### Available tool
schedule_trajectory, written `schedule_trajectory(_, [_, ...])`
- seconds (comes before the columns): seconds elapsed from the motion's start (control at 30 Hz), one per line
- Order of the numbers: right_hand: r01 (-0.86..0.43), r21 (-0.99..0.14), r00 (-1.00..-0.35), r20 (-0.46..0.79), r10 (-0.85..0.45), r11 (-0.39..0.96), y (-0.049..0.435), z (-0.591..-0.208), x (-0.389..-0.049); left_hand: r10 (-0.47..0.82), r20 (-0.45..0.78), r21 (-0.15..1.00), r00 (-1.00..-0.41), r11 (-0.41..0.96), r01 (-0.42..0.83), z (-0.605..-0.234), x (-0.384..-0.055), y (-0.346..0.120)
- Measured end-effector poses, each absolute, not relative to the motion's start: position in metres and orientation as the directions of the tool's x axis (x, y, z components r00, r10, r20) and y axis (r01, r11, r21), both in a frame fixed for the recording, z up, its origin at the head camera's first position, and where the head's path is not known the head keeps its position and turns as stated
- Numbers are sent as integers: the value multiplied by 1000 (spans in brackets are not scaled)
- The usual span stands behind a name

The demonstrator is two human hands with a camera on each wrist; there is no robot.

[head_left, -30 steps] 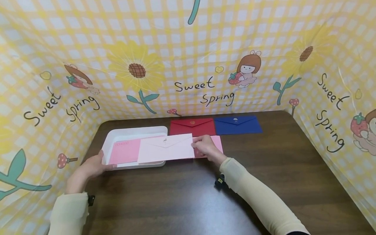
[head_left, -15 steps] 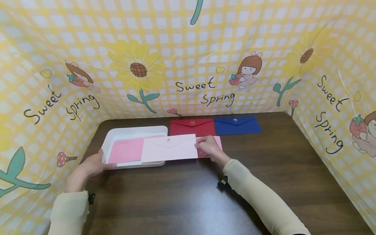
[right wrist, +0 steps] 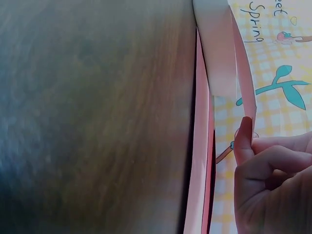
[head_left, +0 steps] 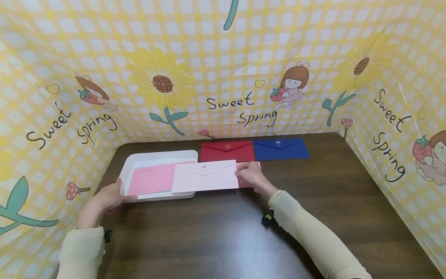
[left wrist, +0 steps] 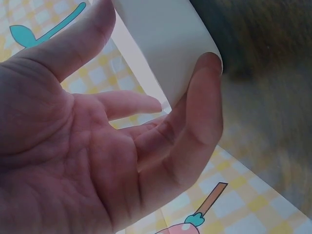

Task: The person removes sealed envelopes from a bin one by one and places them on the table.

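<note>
My left hand (head_left: 107, 197) grips the left end of a white tray (head_left: 162, 155); in the left wrist view, fingers curl around the end of the tray (left wrist: 163, 46). A pale pink envelope (head_left: 205, 181) with a pointed flap spans from the tray's right part out past its right wall. My right hand (head_left: 253, 177) pinches the envelope's right edge; in the right wrist view, thumb and finger meet on the raised envelope (right wrist: 248, 90). A brighter pink envelope (head_left: 151, 180) lies in the tray. Below my right hand, another pink envelope (head_left: 245, 182) is partly covered.
A red envelope (head_left: 226, 154) and a blue envelope (head_left: 281, 152) lie side by side at the back of the dark wooden table (head_left: 209, 236). A yellow checked cloth (head_left: 223, 69) surrounds the table at the back and sides.
My right hand has moved slightly right, drawing the pale pink envelope along, so more of the brighter pink envelope in the tray shows. My left hand stays at the tray.
</note>
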State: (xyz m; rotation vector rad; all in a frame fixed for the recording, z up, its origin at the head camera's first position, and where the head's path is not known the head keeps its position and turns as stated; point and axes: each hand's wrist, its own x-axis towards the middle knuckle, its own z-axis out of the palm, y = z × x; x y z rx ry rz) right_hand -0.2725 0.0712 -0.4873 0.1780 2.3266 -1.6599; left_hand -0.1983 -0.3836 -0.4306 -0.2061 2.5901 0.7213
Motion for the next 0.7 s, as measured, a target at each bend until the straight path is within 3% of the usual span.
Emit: schedule_trajectory(0.7, [288,-899,-950,-311,-17,331,92,-488,-273,-30,-461,445,-887,857,-260,-436,-202,-389])
